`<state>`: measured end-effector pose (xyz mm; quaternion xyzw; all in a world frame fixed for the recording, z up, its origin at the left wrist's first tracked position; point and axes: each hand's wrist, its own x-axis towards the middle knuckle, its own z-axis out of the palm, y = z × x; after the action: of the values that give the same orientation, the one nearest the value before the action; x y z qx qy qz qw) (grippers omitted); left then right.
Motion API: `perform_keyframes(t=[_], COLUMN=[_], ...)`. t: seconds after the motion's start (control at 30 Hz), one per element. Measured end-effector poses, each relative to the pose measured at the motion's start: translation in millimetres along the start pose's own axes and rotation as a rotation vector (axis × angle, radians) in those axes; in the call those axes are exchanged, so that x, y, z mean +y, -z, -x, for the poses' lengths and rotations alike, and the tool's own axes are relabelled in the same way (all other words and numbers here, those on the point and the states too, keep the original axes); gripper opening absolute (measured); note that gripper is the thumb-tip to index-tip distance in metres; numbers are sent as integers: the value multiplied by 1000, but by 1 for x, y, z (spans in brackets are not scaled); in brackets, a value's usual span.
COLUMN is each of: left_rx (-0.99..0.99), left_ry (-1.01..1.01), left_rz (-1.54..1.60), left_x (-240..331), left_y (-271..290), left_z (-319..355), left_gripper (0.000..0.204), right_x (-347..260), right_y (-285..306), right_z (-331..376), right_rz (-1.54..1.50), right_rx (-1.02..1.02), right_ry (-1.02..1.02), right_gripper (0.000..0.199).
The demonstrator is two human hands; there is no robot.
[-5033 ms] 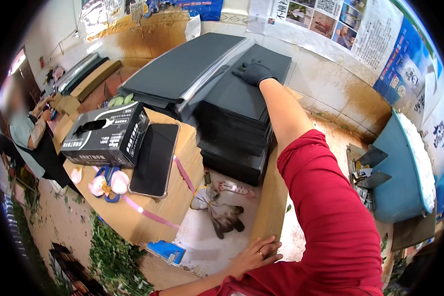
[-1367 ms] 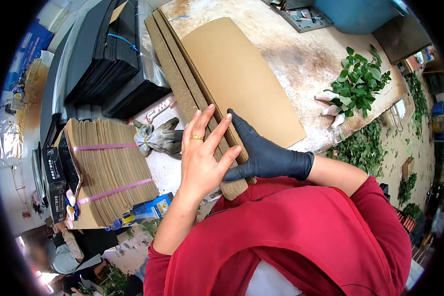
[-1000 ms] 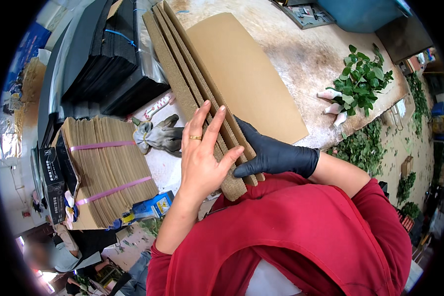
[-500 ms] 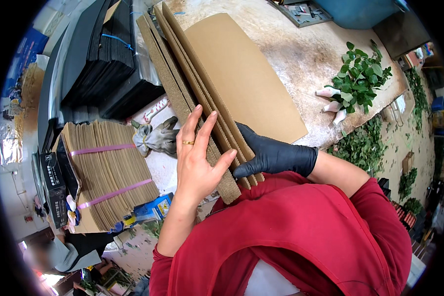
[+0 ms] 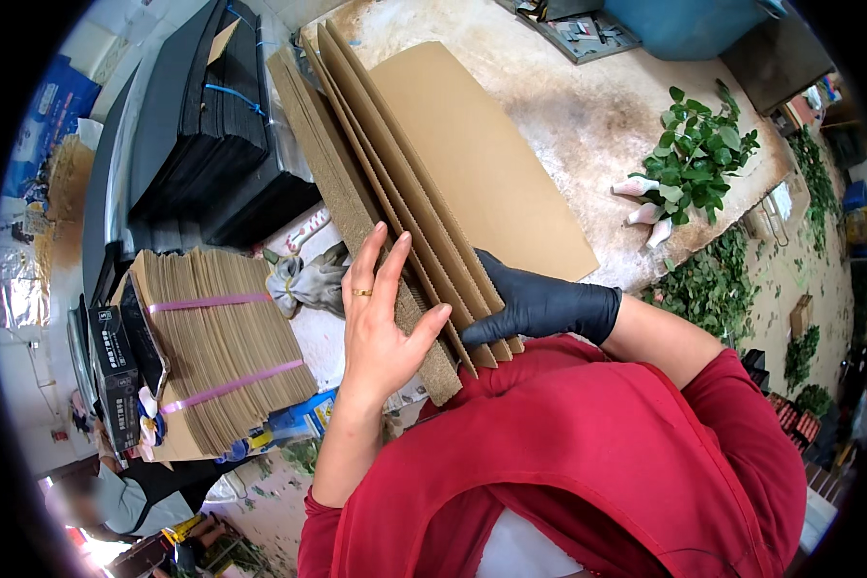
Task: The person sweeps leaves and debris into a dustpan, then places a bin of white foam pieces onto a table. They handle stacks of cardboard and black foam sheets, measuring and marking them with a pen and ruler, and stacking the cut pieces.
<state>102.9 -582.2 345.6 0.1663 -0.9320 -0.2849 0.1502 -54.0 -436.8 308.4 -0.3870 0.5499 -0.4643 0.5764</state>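
A bundle of brown cardboard sheets (image 5: 320, 144) stands on edge in front of me, slanting from far left toward my body. My bare left hand (image 5: 383, 313), with a ring on one finger, lies across the edges with its fingers stretched out. Several loose cardboard sheets (image 5: 395, 183) lean apart to the right of the bundle. My right hand (image 5: 539, 301), in a black glove, is closed on their near ends, the thumb over the edges and the fingers mostly hidden behind. Another cardboard sheet (image 5: 482, 144) lies flat on the table beyond them.
On the left are black stacked sheets (image 5: 202, 125), a strapped cardboard stack (image 5: 226, 337), a black box (image 5: 116, 376) and a grey crumpled glove (image 5: 308, 284). Leafy stems (image 5: 698, 149) lie on the stained table (image 5: 607, 125) at right. A blue tub (image 5: 689, 27) stands far right.
The loose sheets have spread further apart near my right hand, and the gap beside the bundle is wider. Both hands have stayed nearly in place, while the view has shifted slightly.
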Motion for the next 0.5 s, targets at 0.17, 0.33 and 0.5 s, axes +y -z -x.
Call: perform_keyframes(t=[0.17, 0.33, 0.5], left_rx=[9, 27, 25], left_ry=[0, 9, -1], left_rz=[4, 22, 16], left_x=[-1, 3, 3], left_y=[1, -1, -1], left_z=[2, 1, 1], left_gripper=[76, 74, 61], right_x=[-6, 19, 42], right_y=[9, 27, 85], right_z=[12, 23, 58], right_rz=[-18, -89, 236], right_rx=[47, 87, 521], right_ry=[21, -56, -84], right_gripper=[110, 104, 89])
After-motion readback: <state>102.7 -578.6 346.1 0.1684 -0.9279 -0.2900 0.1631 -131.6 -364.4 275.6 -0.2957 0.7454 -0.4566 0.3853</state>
